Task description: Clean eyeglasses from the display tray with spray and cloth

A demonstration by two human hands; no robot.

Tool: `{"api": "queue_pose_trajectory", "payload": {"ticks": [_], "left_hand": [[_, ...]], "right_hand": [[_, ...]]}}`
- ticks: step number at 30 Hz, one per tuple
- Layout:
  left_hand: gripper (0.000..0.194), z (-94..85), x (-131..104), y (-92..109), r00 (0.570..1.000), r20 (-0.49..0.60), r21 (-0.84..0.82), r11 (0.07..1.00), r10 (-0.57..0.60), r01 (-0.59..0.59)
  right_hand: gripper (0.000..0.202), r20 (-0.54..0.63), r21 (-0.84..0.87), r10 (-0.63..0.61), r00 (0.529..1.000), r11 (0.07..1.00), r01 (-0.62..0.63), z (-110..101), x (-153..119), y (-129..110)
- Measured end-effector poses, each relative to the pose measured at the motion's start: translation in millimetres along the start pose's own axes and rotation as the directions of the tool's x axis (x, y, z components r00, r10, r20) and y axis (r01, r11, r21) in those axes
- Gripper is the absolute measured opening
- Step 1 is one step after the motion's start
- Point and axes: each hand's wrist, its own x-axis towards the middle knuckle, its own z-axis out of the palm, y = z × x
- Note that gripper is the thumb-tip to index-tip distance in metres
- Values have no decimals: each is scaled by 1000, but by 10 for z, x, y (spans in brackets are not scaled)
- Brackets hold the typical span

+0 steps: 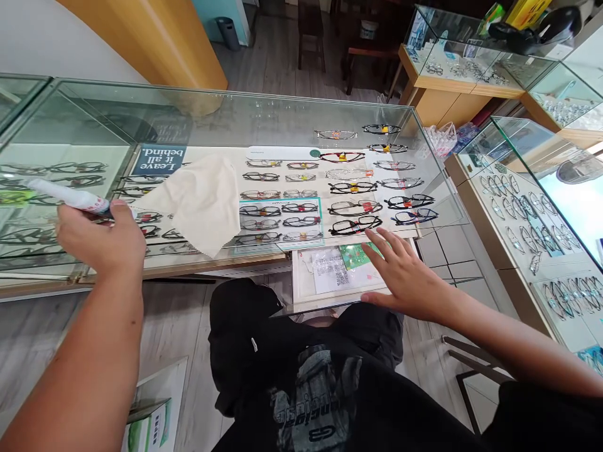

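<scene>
On the glass table [282, 97]: cloth [200, 201] laid out, left hand [106, 238] busy

Behind the counter side of this display, I've got a white tube [70, 196] with red marks gripped in my left hand, its dark end by my thumb and the pale end poking out to the left. The cream cloth lies on the glass just right of that hand, a bit rumpled, one zigzag-edged corner pointing toward me. Can't tell if its left tip actually touches my fingers.

My right hand [400, 276] is open, fingers spread, near the front edge by the drawer [301, 292]. Can't really tell if the fingertips touch the glass. The drawer's pulled out, with a printed paper [330, 271] and a green card [353, 256] inside.

Under the glass it's rows of glasses [353, 188], some with yellow or red tags, plus a blue sign [157, 160] that's upside down from where I am.
</scene>
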Motion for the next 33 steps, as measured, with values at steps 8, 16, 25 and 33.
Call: {"api": "queue_pose_trajectory", "payload": {"ticks": [8,16,25,33], "left_hand": [[34,45,42,-69,1000,-7,-6,1000,9,-9],[34,16,11,-45,1000,-1,28,999,21,-21],[35,-21,16,2,1000,15,33,999,21,-21],[38,-30,14,58,1000,11,19,999,-28,28]], "right_hand": [[109,-369,28,278,887,957,-288,1032,-1077,560],[95,-456,-38,343,822,915,-402,1293,-955,845],[102,-493,11,420,762,878,-478,1088,-456,1169],[98,-563,31,475,676,829,-558,950,-350,1553]]}}
